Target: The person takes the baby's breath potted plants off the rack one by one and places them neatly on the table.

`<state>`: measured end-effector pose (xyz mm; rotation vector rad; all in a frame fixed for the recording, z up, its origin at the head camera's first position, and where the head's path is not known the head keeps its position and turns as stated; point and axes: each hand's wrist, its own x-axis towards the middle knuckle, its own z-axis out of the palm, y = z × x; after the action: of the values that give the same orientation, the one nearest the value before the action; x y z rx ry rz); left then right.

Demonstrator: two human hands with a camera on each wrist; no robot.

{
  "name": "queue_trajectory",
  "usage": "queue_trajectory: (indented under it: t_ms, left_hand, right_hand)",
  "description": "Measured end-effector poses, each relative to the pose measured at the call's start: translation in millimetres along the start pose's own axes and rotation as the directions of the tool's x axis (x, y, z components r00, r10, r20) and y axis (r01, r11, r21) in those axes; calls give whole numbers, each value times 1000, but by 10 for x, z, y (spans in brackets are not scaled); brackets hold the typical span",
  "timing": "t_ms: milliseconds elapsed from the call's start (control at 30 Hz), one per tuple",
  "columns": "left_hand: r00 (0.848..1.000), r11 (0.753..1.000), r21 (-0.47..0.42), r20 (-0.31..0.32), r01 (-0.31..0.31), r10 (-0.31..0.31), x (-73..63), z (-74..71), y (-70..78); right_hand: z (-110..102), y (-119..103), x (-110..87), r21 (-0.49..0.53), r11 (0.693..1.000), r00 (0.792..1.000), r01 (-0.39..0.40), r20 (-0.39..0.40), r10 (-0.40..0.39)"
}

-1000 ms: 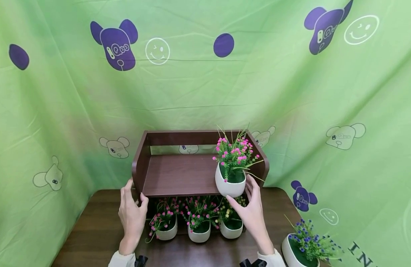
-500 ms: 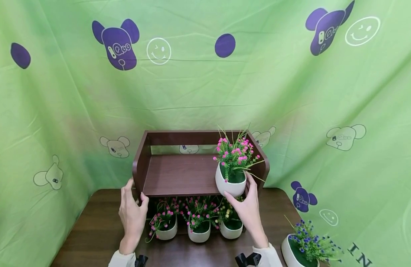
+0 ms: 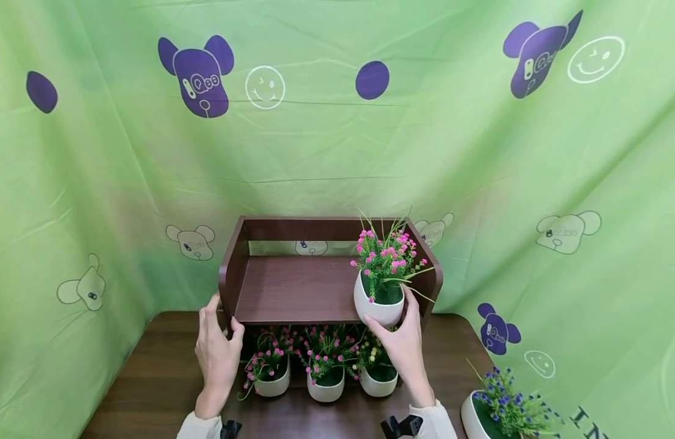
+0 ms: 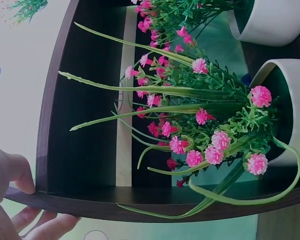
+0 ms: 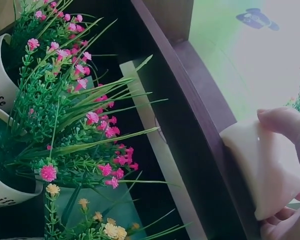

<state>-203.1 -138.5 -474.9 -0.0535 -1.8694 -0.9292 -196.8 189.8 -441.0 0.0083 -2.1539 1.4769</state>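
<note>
A dark brown two-tier wooden shelf stands on the table. My left hand grips its left side panel, thumb on one face and fingers on the other, as the left wrist view shows. On the upper board, at the front right, sits a white pot of pink flowers. My right hand holds this pot, thumb at its front and fingers round its right side. From the right wrist, the pot shows its smooth side, its base close against the board's edge.
Under the upper board stand two pots of pink flowers and a pot of yellow flowers. A pot of blue flowers is at the table's right edge. A green printed cloth hangs behind the brown table.
My right wrist has shifted a little left, and the thumb has slid left along the front of the pot. The pot and my left hand stay almost where they were.
</note>
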Motion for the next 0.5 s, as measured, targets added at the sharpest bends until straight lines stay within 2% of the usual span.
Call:
queue_trajectory:
  t_ms: [500]
  left_hand:
    - [1000, 1000, 1, 15, 10, -10, 7, -18, 10]
  right_hand:
    - [28, 17, -24, 45, 997, 994, 69, -88, -65]
